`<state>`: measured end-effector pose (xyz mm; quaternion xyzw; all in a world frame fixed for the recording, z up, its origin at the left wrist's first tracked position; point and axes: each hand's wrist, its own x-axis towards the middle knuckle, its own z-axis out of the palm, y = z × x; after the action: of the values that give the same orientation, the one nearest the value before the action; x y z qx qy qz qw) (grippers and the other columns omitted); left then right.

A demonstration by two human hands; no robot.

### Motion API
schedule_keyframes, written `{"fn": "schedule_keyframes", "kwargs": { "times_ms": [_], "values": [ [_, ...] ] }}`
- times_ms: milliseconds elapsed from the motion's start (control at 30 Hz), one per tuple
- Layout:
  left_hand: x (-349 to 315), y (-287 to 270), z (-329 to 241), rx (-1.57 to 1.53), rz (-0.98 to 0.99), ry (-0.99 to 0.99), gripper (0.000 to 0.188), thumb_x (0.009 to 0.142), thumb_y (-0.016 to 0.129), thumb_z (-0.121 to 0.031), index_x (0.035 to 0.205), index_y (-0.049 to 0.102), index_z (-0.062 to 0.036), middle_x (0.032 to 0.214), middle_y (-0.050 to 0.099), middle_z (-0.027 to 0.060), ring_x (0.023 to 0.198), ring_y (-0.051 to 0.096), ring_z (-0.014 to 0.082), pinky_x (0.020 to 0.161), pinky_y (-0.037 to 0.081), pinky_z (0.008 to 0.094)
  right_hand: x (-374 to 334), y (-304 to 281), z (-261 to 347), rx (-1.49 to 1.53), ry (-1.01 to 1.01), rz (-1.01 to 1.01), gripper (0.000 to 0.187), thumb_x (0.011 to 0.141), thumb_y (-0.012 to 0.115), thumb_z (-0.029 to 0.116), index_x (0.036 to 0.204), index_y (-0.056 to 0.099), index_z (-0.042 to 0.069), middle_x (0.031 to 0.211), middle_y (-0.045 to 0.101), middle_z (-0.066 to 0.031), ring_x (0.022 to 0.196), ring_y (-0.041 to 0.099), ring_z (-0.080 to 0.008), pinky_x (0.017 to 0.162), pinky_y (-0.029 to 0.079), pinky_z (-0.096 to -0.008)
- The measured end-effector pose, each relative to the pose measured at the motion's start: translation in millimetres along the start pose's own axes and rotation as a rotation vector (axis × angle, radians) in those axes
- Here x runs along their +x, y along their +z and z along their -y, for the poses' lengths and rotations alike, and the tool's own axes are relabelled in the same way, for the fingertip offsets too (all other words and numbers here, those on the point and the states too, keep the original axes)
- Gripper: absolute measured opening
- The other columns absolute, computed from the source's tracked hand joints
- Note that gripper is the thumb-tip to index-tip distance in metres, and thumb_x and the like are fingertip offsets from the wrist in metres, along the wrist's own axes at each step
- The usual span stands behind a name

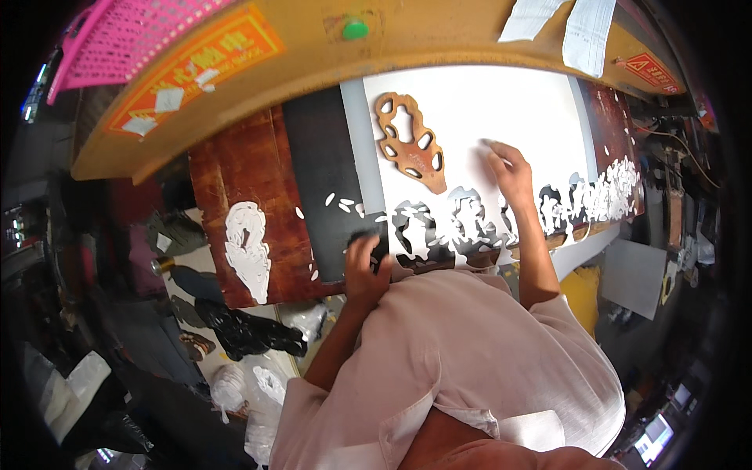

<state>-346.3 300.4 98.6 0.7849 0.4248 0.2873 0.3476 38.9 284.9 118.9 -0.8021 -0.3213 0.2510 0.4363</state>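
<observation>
My right hand [511, 168] is over a large white sheet [501, 110], its fingers loosely bent and apart, slightly blurred, with no held thing visible. To its left, a brown cutting die [411, 145] with several oval openings lies on the sheet, not touched by either hand. My left hand [366, 270] is lower, over a black board [317, 164] near the sheet's cut edge. Its thumb and fingers are spread apart, and I see nothing in them. Along the near edge of the sheet are cut-out gaps and white scrap strips [419, 235].
A stack of cut white pieces [247, 247] rests on the reddish-brown board [235, 164] at the left. White offcuts [615, 192] pile up at the right. Across the far side runs a yellow machine beam [313, 51] with a green button [356, 30] and a pink basket [125, 39].
</observation>
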Motion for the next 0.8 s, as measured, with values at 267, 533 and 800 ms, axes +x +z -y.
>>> {"fn": "schedule_keyframes", "kwargs": {
  "times_ms": [267,533,800],
  "values": [
    [-9,47,55,0.22,-0.136,0.153,0.022,0.092,0.076,-0.027,0.102,0.075,-0.0074,0.102,0.073,0.0144,0.098,0.071,0.0398,0.089,0.056,0.0507,-41,-16,-66,0.256,-0.117,-0.224,0.029,0.104,0.069,0.018,0.126,0.076,0.002,0.125,0.075,-0.0126,0.109,0.071,-0.0217,0.093,0.058,-0.0341],
    [31,-49,15,0.364,-0.203,0.266,0.036,0.096,0.072,-0.025,0.068,0.059,-0.0081,0.07,0.062,0.0121,0.067,0.063,0.0379,0.062,0.048,0.0521,-65,-146,29,0.223,-0.033,-0.554,0.045,0.102,0.07,0.026,0.14,0.069,0.002,0.106,0.077,-0.0109,0.1,0.069,-0.0163,0.093,0.055,-0.0329],
    [173,-38,36,0.469,-0.261,0.212,0.04,0.094,0.074,-0.035,0.064,0.059,-0.0117,0.07,0.064,0.0089,0.074,0.066,0.0361,0.064,0.05,0.0519,102,-179,32,0.174,-0.396,-0.671,0.039,0.105,0.065,0.023,0.135,0.068,-0.002,0.128,0.075,-0.0194,0.115,0.071,-0.0282,0.1,0.054,-0.0385]
  ]
}}
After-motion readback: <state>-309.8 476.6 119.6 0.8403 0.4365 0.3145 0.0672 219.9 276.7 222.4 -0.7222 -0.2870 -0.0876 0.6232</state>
